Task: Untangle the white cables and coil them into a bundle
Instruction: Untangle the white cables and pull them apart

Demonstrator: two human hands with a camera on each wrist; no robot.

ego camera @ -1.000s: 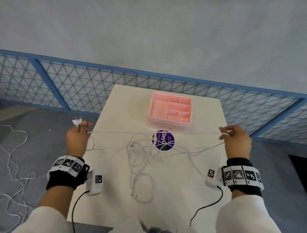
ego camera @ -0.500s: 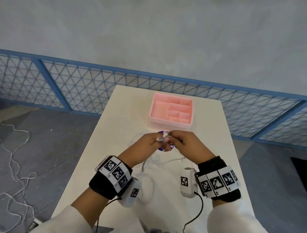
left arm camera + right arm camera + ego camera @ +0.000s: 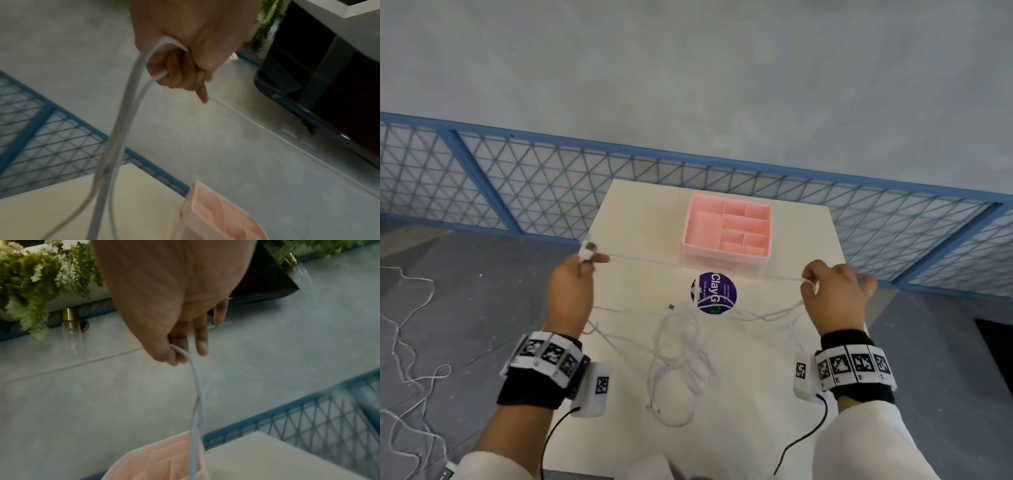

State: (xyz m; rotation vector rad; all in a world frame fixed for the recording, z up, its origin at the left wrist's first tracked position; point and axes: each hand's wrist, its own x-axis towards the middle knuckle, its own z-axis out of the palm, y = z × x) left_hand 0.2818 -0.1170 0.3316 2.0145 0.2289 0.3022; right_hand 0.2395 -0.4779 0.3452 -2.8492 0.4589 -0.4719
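Note:
A thin white cable runs taut between my two hands above the white table. My left hand grips its plug end at the table's left edge, with loops of cable hanging from its fist. My right hand pinches the cable between thumb and forefinger near the table's right side. A tangle of white cables lies on the table below, between my wrists, partly over a purple round sticker.
A pink compartment box stands at the table's far middle. A blue mesh fence runs behind the table. More white cord lies on the grey floor at left. Black leads hang from my wrist cameras.
Half a second ago my hands met over the sticker. They have since spread apart to the table's two sides, stretching a length of cable taut between them.

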